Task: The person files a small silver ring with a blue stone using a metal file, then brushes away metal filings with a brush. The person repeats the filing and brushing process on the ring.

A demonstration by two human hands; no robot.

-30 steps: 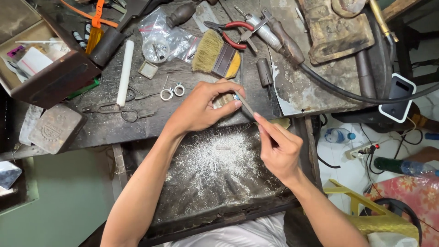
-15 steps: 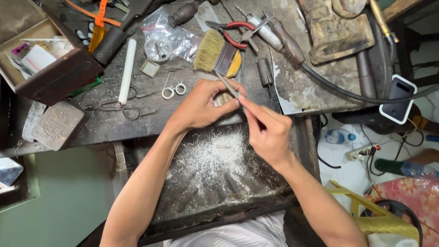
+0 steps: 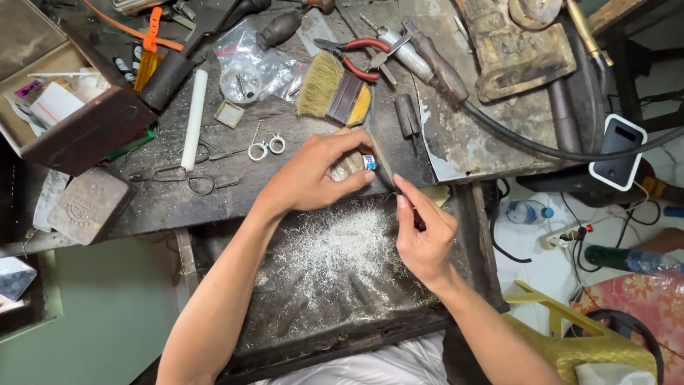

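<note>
While my left hand pinches the small pale piece against the surface edge to steady it, my right hand grips a thin file, so filings drop into the tray.

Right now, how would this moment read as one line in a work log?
left hand: pinches small piece on bench edge | right hand: holds file against it | below: tray of pale filings | nearby: brush, two rings
</note>
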